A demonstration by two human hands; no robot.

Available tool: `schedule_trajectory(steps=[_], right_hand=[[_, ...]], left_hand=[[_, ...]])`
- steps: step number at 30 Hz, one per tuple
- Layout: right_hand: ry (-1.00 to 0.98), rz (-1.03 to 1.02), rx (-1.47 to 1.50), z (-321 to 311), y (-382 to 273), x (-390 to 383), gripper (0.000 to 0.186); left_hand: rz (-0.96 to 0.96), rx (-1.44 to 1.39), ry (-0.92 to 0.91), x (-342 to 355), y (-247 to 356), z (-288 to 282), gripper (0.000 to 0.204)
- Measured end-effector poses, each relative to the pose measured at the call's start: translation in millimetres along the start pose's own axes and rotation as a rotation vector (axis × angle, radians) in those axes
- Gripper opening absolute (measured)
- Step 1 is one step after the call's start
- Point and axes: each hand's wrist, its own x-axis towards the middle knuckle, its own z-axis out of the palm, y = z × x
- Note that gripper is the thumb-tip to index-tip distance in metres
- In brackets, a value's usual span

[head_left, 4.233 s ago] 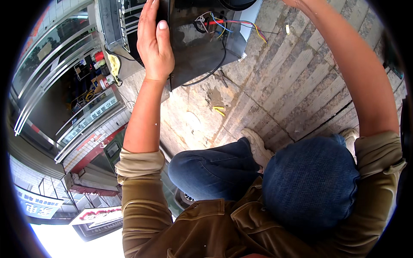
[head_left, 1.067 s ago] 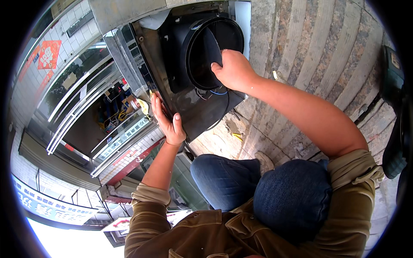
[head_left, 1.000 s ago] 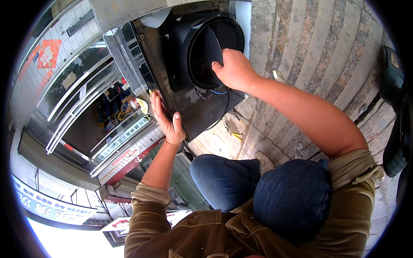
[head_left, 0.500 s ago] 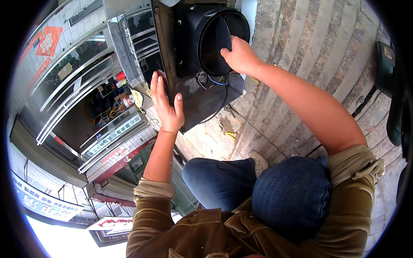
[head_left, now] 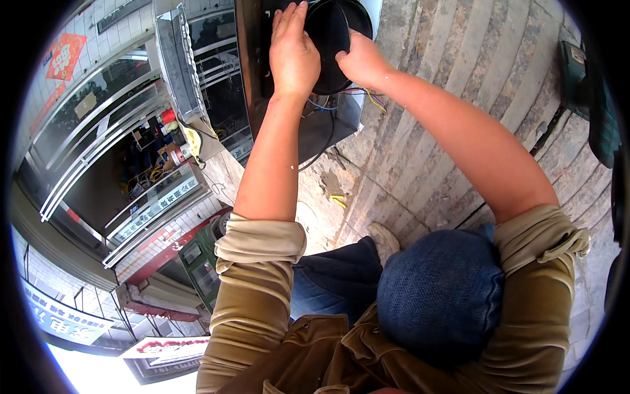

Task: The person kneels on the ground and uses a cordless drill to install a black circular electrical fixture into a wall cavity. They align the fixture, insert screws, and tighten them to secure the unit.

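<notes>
A round black tub-like part [head_left: 326, 41] with a curved divider across its inside sits at the top of the view, against a dark metal cabinet [head_left: 321, 134]. My right hand [head_left: 362, 60] reaches into its right side, with thumb and fingers closed on the divider's edge. My left hand [head_left: 293, 54] lies along the left rim, its fingers stretched out and side by side. Whether its palm presses on the rim is hidden. Coloured wires [head_left: 374, 99] come out below the round part.
Small yellow scraps [head_left: 338, 201] lie on the striped stone paving [head_left: 426, 177]. At the far right stands a dark green case [head_left: 577, 82]. A sheet-metal channel [head_left: 180, 65] stands left of the cabinet, with a shopfront behind. My denim-clad knee [head_left: 440, 289] is close below.
My left hand has moved up and right from the cabinet's left edge to the round part. The right hand keeps its grip. The round part sits slightly higher in view, and more wires show.
</notes>
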Motion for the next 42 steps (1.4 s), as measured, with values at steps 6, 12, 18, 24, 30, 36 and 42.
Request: schedule_trajectory(steps=[6,12,18,24,30,36,42], right_hand=[[-0.056,0.171,0.023,-7,19,9,0.053],[-0.136,0.25,0.132,-16,10,4,0.047],[-0.111,0.265,0.228,-19,4,-4,0.042],[-0.142,0.227,0.189,-22,5,-6,0.041],[-0.138,0.245,0.26,-16,19,1,0.04],[-0.145,0.205,0.157,-17,20,4,0.04],[-0.174,0.238,0.179,-15,20,8,0.039]], left_hand=[[-0.087,-0.061,-0.015,2,2,1,0.043],[-0.118,-0.086,-0.004,2,9,-4,0.046],[-0.111,-0.08,-0.014,3,8,-5,0.045],[-0.11,-0.085,-0.019,2,8,-4,0.045],[-0.092,-0.087,-0.02,1,5,-4,0.046],[-0.097,-0.089,-0.013,0,5,-2,0.046],[-0.099,-0.097,-0.007,-1,3,-1,0.046]])
